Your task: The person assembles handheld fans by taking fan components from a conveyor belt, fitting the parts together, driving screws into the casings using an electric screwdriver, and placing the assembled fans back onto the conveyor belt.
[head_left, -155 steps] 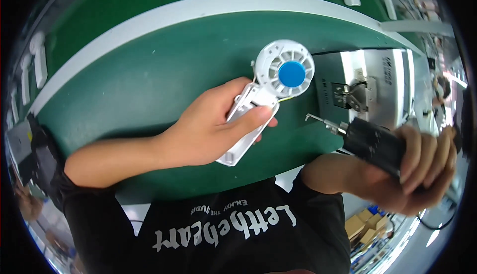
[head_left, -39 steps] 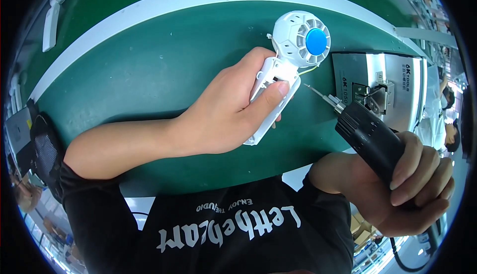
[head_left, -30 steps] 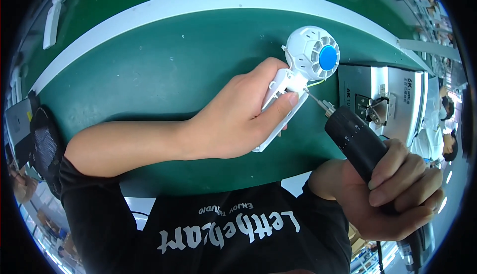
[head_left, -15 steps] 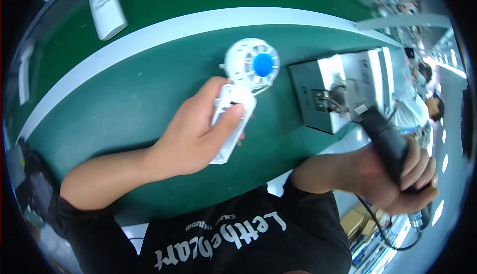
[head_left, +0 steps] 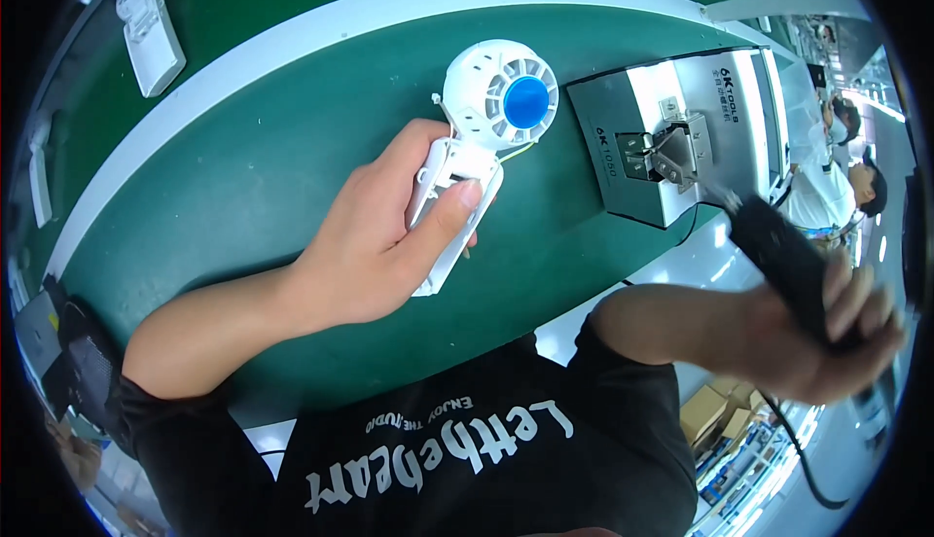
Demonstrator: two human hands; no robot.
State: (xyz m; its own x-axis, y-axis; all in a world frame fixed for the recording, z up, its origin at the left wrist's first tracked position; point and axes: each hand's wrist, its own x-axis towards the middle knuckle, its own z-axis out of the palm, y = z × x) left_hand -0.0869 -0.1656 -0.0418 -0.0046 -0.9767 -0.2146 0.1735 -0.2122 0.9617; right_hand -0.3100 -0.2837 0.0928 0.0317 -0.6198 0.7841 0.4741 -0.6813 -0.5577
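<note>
My left hand point(head_left: 375, 226) grips a white handheld fan point(head_left: 455, 201) by its handle, thumb lying along the handle's opened inner side. The round, slotted fan head point(head_left: 491, 89), with a blue disc at its centre, points away from me, and a thin yellowish wire shows beside its neck. At the right my right hand point(head_left: 827, 333) is wrapped round a black corded electric screwdriver point(head_left: 783, 255), both smeared by motion. The screwdriver's tip points up and left, close to the front of a grey metal screw feeder point(head_left: 632, 99); I cannot tell whether it carries a screw.
Beyond a curved white rail point(head_left: 389, 23), more white fan housings point(head_left: 154, 51) lie on a green surface. The green worktop point(head_left: 233, 206) spreads under my left arm. Cartons point(head_left: 715, 415) stand low at the right, where a cable hangs. People point(head_left: 822, 192) sit farther off at the right.
My right hand and the screwdriver have moved right and slightly down, away from the screw feeder. The left hand keeps its grip on the fan. The whole view has shifted a little.
</note>
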